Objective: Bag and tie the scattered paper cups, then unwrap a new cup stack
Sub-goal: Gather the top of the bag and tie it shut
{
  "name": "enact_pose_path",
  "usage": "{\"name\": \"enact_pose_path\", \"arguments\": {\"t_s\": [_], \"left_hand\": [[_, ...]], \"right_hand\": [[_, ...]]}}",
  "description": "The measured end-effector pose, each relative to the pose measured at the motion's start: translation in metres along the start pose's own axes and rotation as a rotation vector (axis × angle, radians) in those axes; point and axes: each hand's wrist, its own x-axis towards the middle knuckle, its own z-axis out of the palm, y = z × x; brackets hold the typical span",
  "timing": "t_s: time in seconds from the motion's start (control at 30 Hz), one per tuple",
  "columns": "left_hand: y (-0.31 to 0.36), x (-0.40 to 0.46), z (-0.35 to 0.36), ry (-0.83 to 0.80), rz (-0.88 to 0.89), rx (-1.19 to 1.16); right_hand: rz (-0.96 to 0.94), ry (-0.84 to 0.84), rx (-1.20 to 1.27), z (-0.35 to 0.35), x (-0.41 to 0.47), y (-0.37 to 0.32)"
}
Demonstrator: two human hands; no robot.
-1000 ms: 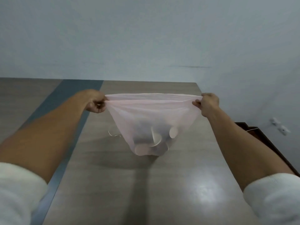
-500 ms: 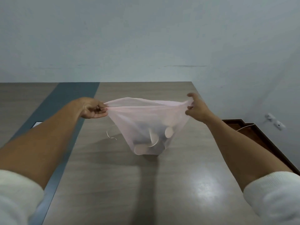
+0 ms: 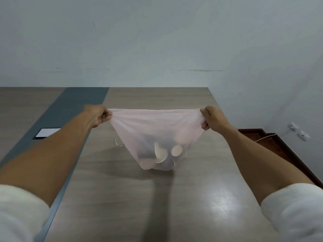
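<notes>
Bag mouth is pulled taut again, wider than half a second ago, ready for tying. Paper cups [image 3: 160,154] sag in the pink bag [image 3: 155,124] just above the table [image 3: 122,198], below and between grips. Left hand [image 3: 97,115] and right hand [image 3: 212,119] are pinched on rim corners.

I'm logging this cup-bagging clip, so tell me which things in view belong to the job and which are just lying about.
Part of the job:
- pink bag, mouth stretched between left hand and right hand
- paper cups inside it

Just lying about:
- white panel set in the table's grey strip
- thin loop on the table behind the bag
- wall sockets
</notes>
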Motion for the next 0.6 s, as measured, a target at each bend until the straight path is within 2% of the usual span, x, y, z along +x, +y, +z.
{"name": "enact_pose_path", "arguments": {"t_s": [0.2, 0.3, 0.33, 0.4, 0.47, 0.53, 0.6], "left_hand": [[-0.016, 0.003, 0.020, 0.123, 0.171, 0.072], [-0.030, -0.008, 0.033, 0.303, 0.531, 0.349], [-0.036, -0.014, 0.040, 0.293, 0.690, 0.391], [-0.044, -0.029, 0.060, 0.125, 0.956, 0.529], [-0.052, -0.037, 0.082, -0.071, 1.103, 0.802], [-0.054, -0.040, 0.102, -0.185, 1.132, 1.010], [-0.052, -0.037, 0.117, -0.211, 1.083, 1.104]], "right_hand": [[-0.002, 0.000, -0.084, 0.005, -0.001, 0.006], [0.003, 0.006, -0.075, 0.007, 0.000, 0.006], [0.003, 0.007, -0.073, 0.009, 0.000, 0.006], [0.000, 0.009, -0.075, 0.011, 0.001, 0.005], [0.001, 0.011, -0.062, 0.012, 0.001, 0.004], [0.000, 0.020, -0.056, 0.013, 0.000, 0.002], [0.004, 0.028, -0.043, 0.013, -0.001, 0.001]]}}
